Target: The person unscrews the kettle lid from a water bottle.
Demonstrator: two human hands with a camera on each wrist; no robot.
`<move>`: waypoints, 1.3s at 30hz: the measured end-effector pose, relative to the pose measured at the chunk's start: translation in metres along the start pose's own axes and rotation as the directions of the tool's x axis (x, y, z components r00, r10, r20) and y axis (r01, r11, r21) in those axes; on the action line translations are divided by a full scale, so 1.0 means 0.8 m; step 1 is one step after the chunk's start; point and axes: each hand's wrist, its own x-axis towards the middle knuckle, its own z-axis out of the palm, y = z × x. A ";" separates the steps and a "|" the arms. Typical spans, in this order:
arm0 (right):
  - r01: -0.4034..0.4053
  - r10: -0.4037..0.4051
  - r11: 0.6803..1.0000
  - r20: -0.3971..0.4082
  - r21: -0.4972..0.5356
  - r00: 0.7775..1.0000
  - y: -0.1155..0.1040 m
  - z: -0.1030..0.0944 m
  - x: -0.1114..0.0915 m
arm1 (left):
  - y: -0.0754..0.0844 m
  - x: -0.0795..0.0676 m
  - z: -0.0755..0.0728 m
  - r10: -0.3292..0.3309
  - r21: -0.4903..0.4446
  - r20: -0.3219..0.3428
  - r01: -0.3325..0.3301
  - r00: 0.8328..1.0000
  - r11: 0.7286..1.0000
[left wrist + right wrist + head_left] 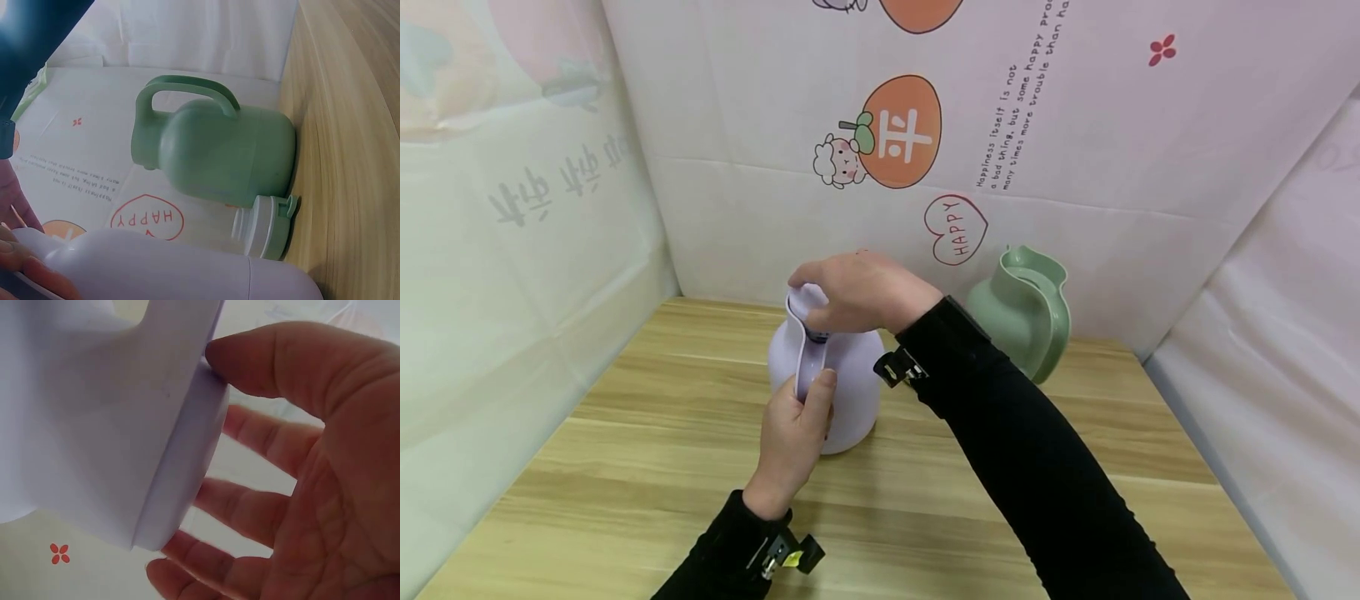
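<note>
A lavender thermos jug (857, 400) stands on the table, left of the middle in the head view. My left hand (792, 442) grips its handle, thumb lying along the near side. Over the jug's mouth, my right hand (865, 292) holds the lavender lid (194, 456) by its edge. The right wrist view shows the thumb on one side of that lid and the fingertips spread round the other, with the lid at the rim. Low in the left wrist view, the jug's body (169, 269) lies across the frame.
Behind my right forearm stands a green thermos jug (1015, 317), its mouth uncovered. Its green and white stopper (272, 228) rests on the wooden table (1000, 517) between the two jugs in the left wrist view. Printed white cloth (760, 225) hangs round the back and sides.
</note>
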 end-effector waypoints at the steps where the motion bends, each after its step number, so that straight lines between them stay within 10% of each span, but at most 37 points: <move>1: -0.006 0.006 1.000 -0.005 -0.002 1.000 -0.002 0.000 0.000 | 0.000 0.000 0.000 -0.001 -0.001 0.000 0.001 1.000 1.000; 5: -0.118 0.118 0.993 -0.065 -0.006 0.991 -0.015 0.002 -0.001 | 0.000 0.000 -0.001 0.007 0.001 0.005 -0.007 1.000 1.000; 15: -0.429 0.388 0.891 -0.237 -0.151 0.890 -0.042 0.021 0.007 | 0.001 0.000 -0.001 0.013 0.000 0.015 -0.013 1.000 1.000; 39: -0.188 0.180 0.971 -0.067 -0.146 0.981 -0.014 0.013 0.012 | 0.000 -0.001 -0.002 0.016 0.002 0.015 -0.016 1.000 1.000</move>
